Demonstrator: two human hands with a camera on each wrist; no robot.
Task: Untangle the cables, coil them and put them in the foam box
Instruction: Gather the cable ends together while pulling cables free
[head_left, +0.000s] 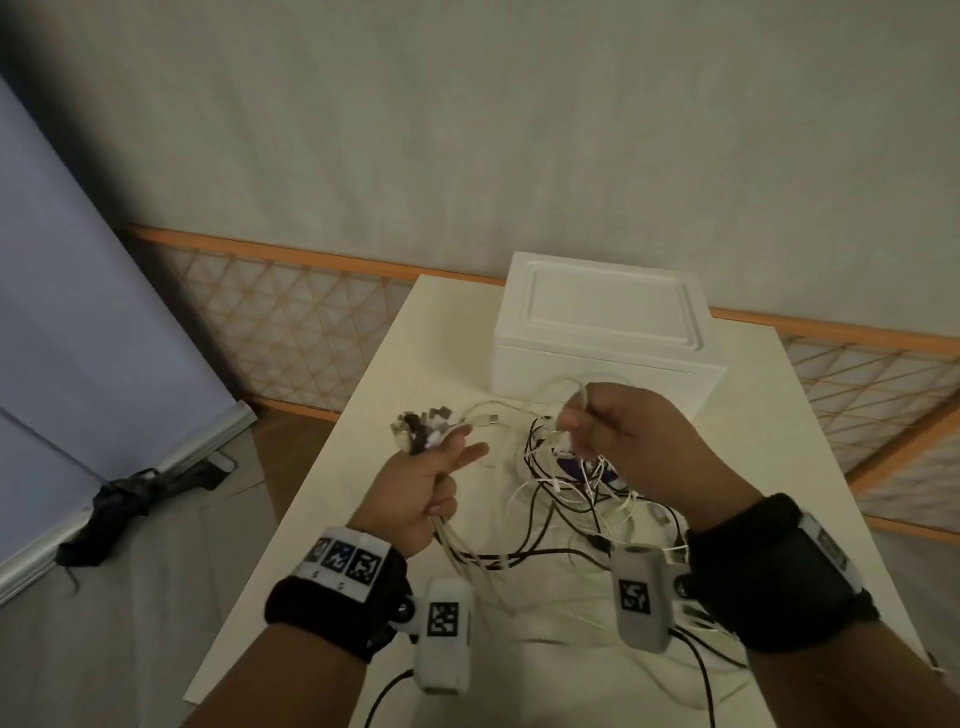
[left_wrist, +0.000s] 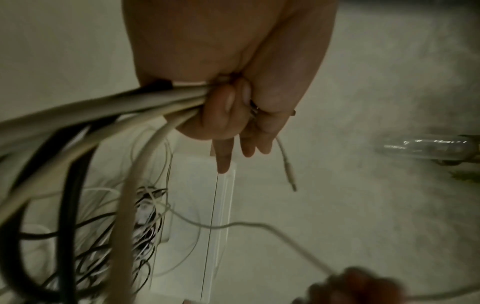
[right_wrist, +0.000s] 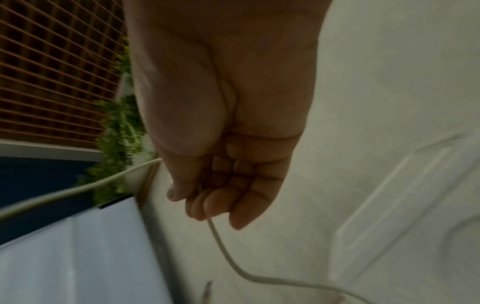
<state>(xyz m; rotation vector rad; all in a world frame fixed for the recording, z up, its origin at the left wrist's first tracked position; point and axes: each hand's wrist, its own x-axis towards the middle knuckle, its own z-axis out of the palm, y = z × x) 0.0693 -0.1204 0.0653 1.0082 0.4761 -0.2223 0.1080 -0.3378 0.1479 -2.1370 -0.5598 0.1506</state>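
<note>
The left hand (head_left: 422, 491) is closed in a fist around a bundle of white and black cables (head_left: 470, 553), its index finger sticking out forward. The plug ends of that bundle (head_left: 421, 423) fan out above the fist, and the cords drop below it toward the bench. The left wrist view shows the fingers (left_wrist: 226, 107) curled tight over thick pale cords and one black cord, with a loose plug-tipped lead (left_wrist: 287, 164) dangling past the fingertips.

The right hand (head_left: 621, 434) is raised just beside the left, fingers curled, pinching a thin white cable (head_left: 558, 397) between thumb and fingertips. In the right wrist view that white cable (right_wrist: 228, 253) leaves the fingertips (right_wrist: 207, 203) and sags away in a loose curve; another stretch runs off to the left.

Between and below the two hands hangs a tangled mass of thin white and black cables (head_left: 576, 491), trailing down onto the white bench (head_left: 374, 415), with more slack lying near the front edge.

Behind the hands, at the far end of the bench, stands the white foam box (head_left: 605, 332) with its lid on. No cable is seen inside it. Both wrists wear black bands carrying white camera pods with printed markers (head_left: 444, 621).
</note>
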